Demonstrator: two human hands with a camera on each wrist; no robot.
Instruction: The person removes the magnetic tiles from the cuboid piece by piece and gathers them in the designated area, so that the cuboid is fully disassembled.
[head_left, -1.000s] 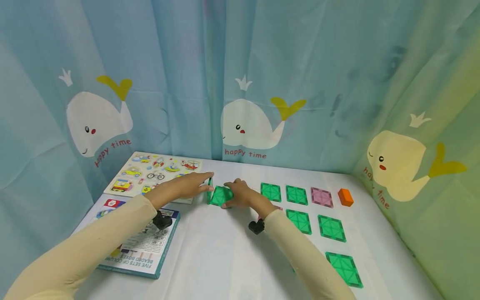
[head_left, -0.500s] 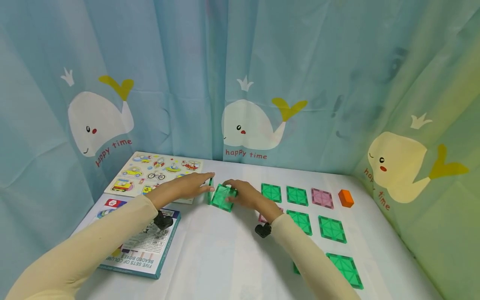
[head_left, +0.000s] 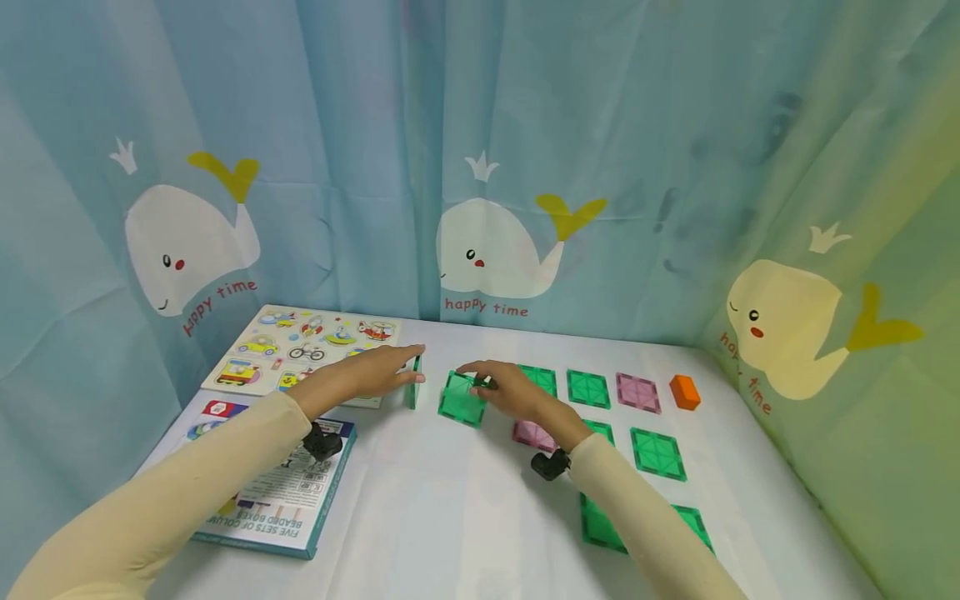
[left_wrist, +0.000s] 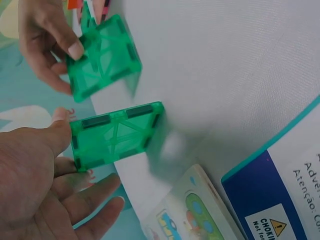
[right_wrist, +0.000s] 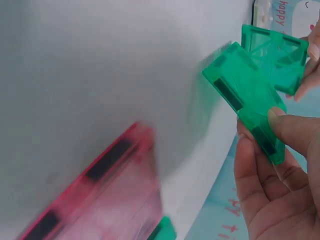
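Observation:
My left hand (head_left: pixel 375 372) pinches the edge of a translucent green square magnetic tile (left_wrist: pixel 117 135), which stands upright on the white table. In the left wrist view the thumb is at its top corner, and two other fingers stretch out free. To its right, my right hand (head_left: pixel 513 392) pinches a second green magnetic tile (head_left: pixel 461 400) between thumb and fingers. The right wrist view has this tile (right_wrist: pixel 245 82) tilted, in front of the upright one. A gap separates the two tiles in the head view. A pink tile (head_left: pixel 534 435) lies just below the right hand.
Several green tiles (head_left: pixel 658 454) and a pink tile (head_left: pixel 638 392) lie flat on the right, beside an orange block (head_left: pixel 685 392). On the left are a picture puzzle board (head_left: pixel 255 346) and a blue-edged box (head_left: pixel 300 508). A whale-print curtain (head_left: pixel 360 167) hangs behind the table.
My right hand has drawn its green tile rightward, away from the upright one, and tilted it. The left hand stays at the upright tile. The head view has shifted slightly.

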